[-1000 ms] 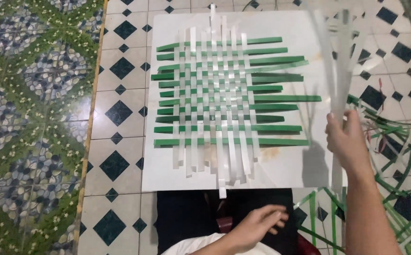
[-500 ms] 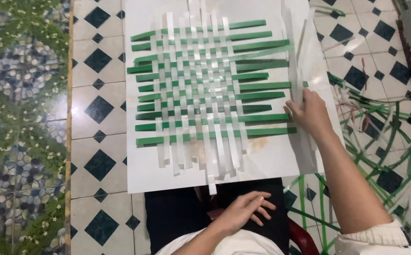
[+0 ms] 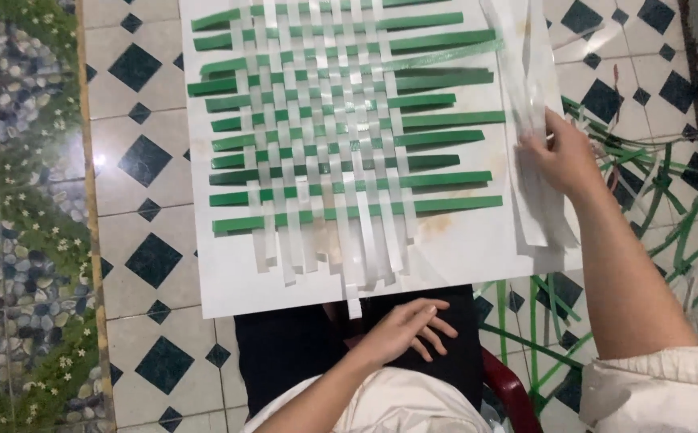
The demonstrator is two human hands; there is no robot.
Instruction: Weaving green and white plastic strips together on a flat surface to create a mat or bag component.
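The bundle of white paper strips (image 3: pixel 535 120) lies along the right edge of the white board (image 3: pixel 461 256), held by the right hand (image 3: pixel 564 156), its grip closed on them. Left of it sits the green-and-white woven mat (image 3: pixel 341 136). The step looks like picking out 1 strip; next, it would need separating and threading through the green strips. The left hand (image 3: pixel 405 329) rests empty, fingers apart, on the dark lap. Loose green strips (image 3: pixel 669 216) litter the tiled floor (image 3: pixel 144 160) at right. No packages or labels show.

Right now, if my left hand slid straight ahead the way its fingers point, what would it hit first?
Probably the near edge of the white board; the left hand rests on the lap, fingers aimed up and right toward it. Depth is unclear.
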